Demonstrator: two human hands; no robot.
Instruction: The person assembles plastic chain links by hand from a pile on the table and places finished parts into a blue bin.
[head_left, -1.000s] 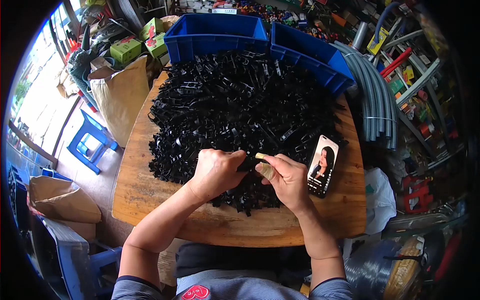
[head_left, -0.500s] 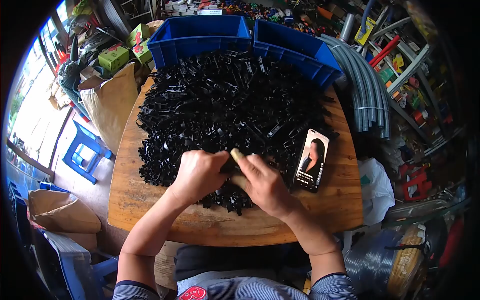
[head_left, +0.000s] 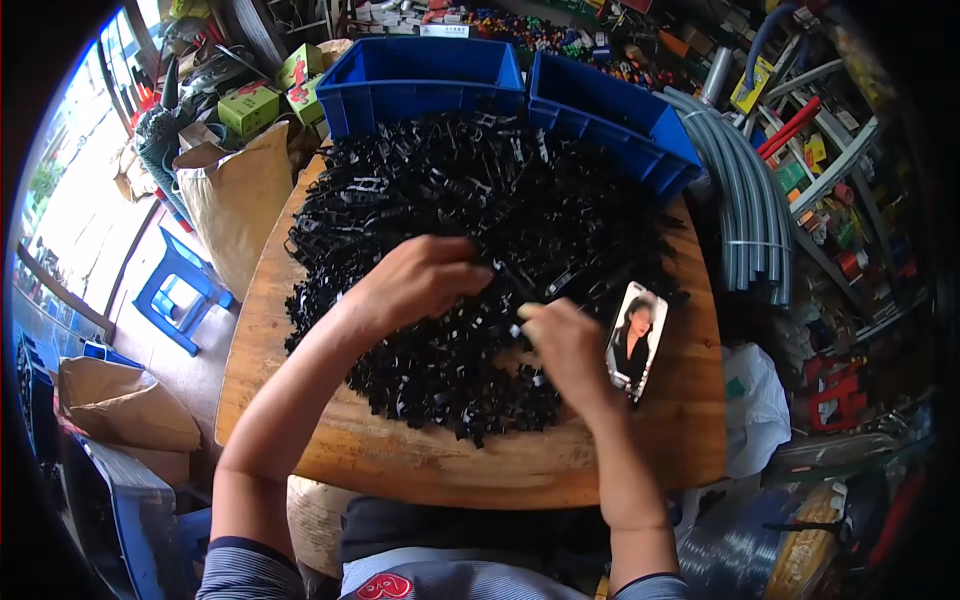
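Note:
My left hand reaches over the middle of a heap of small black plastic parts, its thumb and fingers a little apart at the tips. No part shows clearly between them against the dark heap. Lower and to the right, my right hand is curled with thumb and finger close together at the heap's edge. A yellowish cover shows on one fingertip. Whatever those fingers pinch, if anything, is too small to make out. Longer clip-like pieces lie toward the back of the heap, and smaller bits lie in front.
A phone showing a video lies right of my right hand on the wooden table. Two blue bins stand behind the heap. Grey coiled tubing is at right; a paper sack and blue stool are left.
My hands were together over the front of the heap and are now apart. The left has moved up and forward, the right a little to the right. The view has shifted slightly.

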